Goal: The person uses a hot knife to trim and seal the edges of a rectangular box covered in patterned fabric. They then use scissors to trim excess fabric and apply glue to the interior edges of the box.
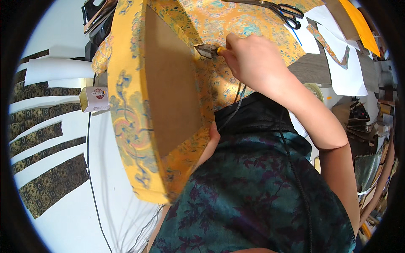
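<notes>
A large open box [172,79] covered in yellow patterned brocade stands tilted on its side, with a plain brown inner panel. My left hand [214,135] is at the box's lower right edge, mostly hidden behind it; its fingertips press against the brocade. In my right hand [258,53] is a small tool with a flat metal head [205,50] and a yellow collar, perhaps a small electric iron. Its head is close to the box's upper right wall; whether it touches is hard to tell. A dark cord [242,98] hangs below that hand.
Yellow brocade cloth [253,19] lies behind the box, with black-handled shears [281,11] on it. White paper sheets [345,72] and a brocade strip [326,44] lie at right. A clothes iron [98,15] stands top left. Dark patterned strips [47,109] and a small carton [95,99] are at left.
</notes>
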### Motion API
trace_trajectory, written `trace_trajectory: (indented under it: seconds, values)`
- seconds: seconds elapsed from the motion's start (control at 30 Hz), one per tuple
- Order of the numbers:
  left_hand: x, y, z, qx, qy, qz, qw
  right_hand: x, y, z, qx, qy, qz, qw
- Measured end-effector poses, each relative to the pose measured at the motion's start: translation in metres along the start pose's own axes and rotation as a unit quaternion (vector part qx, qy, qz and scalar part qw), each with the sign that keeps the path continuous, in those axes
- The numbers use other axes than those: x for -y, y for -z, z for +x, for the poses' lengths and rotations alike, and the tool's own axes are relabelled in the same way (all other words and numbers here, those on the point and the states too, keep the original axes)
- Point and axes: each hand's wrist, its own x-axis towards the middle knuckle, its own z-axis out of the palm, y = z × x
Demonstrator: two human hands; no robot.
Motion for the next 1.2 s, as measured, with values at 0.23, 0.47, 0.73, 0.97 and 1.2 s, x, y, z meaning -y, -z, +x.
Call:
trace_trajectory:
  seconds: [0.23,0.47,0.73,0.97,1.2]
  values:
    - [-0.036,0.023,0.037,-0.214,-0.156,-0.278,0.924,-0.009,0.039,-0.019,-0.003,-0.066,0.108,0.992]
    - [-0.050,-0.015,0.042,-0.209,0.013,-0.534,0.819,-0.013,0.039,-0.030,-0.038,-0.180,0.338,0.923]
    - [-0.011,-0.007,0.009,0.162,0.116,-0.435,0.878,-0.013,0.027,-0.017,-0.130,-0.202,0.468,0.850]
    - [-0.016,0.061,0.004,-0.244,-0.159,-0.220,0.931,0.002,0.038,-0.025,-0.021,-0.161,0.221,0.962]
    - [0.000,0.076,0.069,-0.173,0.024,-0.171,0.970,0.028,0.040,0.008,-0.016,-0.116,0.366,0.923]
